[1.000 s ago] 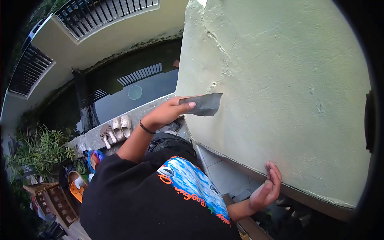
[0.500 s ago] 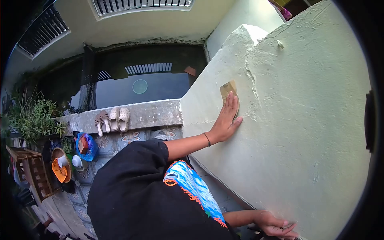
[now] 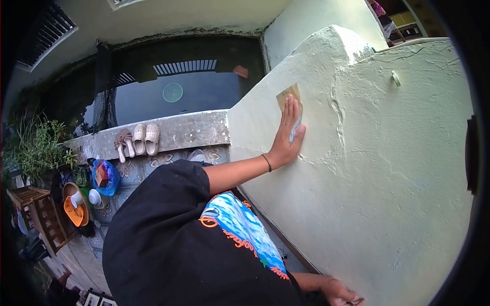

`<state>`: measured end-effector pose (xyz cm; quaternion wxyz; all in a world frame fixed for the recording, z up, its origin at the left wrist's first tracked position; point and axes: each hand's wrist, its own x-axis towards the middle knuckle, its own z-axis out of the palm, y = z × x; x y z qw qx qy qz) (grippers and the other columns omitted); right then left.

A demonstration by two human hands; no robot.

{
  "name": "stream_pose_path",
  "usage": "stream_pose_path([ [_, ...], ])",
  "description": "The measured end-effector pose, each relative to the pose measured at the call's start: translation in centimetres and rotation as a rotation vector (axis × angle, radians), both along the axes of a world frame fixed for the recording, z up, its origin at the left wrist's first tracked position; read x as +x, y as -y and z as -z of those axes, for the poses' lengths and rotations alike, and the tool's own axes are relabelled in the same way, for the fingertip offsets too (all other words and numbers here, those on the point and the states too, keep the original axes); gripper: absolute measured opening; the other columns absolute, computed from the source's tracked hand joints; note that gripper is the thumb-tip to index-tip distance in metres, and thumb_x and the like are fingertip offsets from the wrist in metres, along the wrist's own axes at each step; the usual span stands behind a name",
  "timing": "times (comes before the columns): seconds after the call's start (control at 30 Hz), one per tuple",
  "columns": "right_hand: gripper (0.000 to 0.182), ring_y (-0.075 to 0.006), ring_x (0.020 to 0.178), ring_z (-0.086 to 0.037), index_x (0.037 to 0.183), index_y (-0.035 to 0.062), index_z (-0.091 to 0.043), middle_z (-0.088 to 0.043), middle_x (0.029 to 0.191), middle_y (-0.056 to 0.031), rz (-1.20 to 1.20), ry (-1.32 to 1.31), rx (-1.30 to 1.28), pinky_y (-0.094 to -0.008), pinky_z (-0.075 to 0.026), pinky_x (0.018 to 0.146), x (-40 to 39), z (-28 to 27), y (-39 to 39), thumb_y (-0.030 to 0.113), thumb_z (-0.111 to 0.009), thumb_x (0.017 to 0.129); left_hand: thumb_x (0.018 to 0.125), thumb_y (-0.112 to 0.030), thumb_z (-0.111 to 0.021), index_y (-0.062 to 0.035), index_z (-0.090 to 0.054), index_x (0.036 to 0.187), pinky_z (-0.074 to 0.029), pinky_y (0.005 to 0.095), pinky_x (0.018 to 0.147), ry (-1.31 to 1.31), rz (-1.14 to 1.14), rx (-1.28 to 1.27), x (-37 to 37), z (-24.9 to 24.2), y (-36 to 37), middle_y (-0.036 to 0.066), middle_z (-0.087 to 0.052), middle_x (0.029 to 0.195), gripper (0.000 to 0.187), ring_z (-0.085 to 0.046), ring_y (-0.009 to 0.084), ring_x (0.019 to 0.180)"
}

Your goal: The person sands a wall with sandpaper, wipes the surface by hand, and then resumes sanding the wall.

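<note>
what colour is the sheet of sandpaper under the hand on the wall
Tan-brown on the side showing, in the head view: the sandpaper lies flat under the left hand against the pale green wall.

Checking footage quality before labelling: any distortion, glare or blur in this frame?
Head view: strong fisheye bending with black corner vignette; even daylight, no glare on the wall; left hand and sandpaper sharp; right hand cut by the lower edge.
</note>
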<state>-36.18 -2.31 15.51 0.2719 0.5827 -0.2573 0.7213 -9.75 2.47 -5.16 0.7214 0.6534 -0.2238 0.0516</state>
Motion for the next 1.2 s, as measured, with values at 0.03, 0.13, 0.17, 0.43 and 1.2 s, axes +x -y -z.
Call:
stream_pose_path([
  [0.03, 0.036, -0.0342, 0.135, -0.023, 0.097, -0.0029, -0.055, -0.037, 0.137, -0.0258, 0.018, 0.004, 0.002, -0.0486, -0.019, 0.108, -0.1, 0.1, 0.1, 0.032, -0.049, 0.094, 0.098, -0.028, -0.031, 0.0021, -0.006, 0.144, -0.005, 0.04, 0.113, 0.032, 0.063, 0.012, -2.7, -0.2, -0.5, 0.022, -0.002, 0.15, 0.06, -0.002, 0.0324, 0.14],
  [0.13, 0.036, -0.0345, 0.135, -0.023, 0.097, -0.0034, -0.055, -0.037, 0.137, -0.0258, 0.006, 0.019, 0.014, -0.048, -0.019, 0.109, 0.0, 0.3, 0.2, 0.032, -0.049, 0.094, 0.097, -0.028, -0.03, 0.0008, -0.006, 0.144, -0.005, 0.0398, 0.113, 0.031, 0.134, 0.038, -2.6, 0.6, -1.1, 0.02, -0.002, 0.151, 0.06, -0.002, 0.0325, 0.14],
  [0.17, 0.035, -0.0345, 0.135, -0.023, 0.097, -0.0036, -0.055, -0.037, 0.138, -0.0256, 0.006, 0.034, 0.02, -0.0479, -0.019, 0.109, -0.2, 0.3, 0.2, 0.031, -0.049, 0.094, 0.098, -0.028, -0.03, 0.0002, -0.006, 0.144, -0.006, 0.0394, 0.113, -0.003, 0.139, 0.038, -1.4, 1.1, -1.0, 0.02, -0.002, 0.151, 0.06, -0.002, 0.0322, 0.14],
  [0.43, 0.033, -0.0338, 0.135, -0.023, 0.098, -0.0054, -0.056, -0.035, 0.14, -0.0238, -0.05, 0.028, -0.01, -0.0469, -0.019, 0.109, -0.5, 0.2, 0.5, 0.026, -0.049, 0.094, 0.099, -0.03, -0.028, 0.0009, -0.007, 0.144, -0.007, 0.0318, 0.113, -0.303, 0.0, 0.013, -0.3, 2.5, -0.5, 0.018, -0.005, 0.151, 0.058, -0.004, 0.0276, 0.14],
  [1.2, 0.034, -0.0352, 0.134, -0.025, 0.098, -0.006, -0.057, -0.034, 0.139, -0.0251, -0.075, 0.014, 0.012, -0.0488, -0.02, 0.108, -0.4, 0.6, 0.1, 0.027, -0.049, 0.094, 0.098, -0.033, -0.033, 0.0024, -0.021, 0.141, -0.02, 0.0341, 0.11, -0.657, 0.119, 0.209, 4.6, 5.2, -1.9, 0.02, -0.02, 0.148, 0.057, -0.017, 0.0329, 0.138],
])
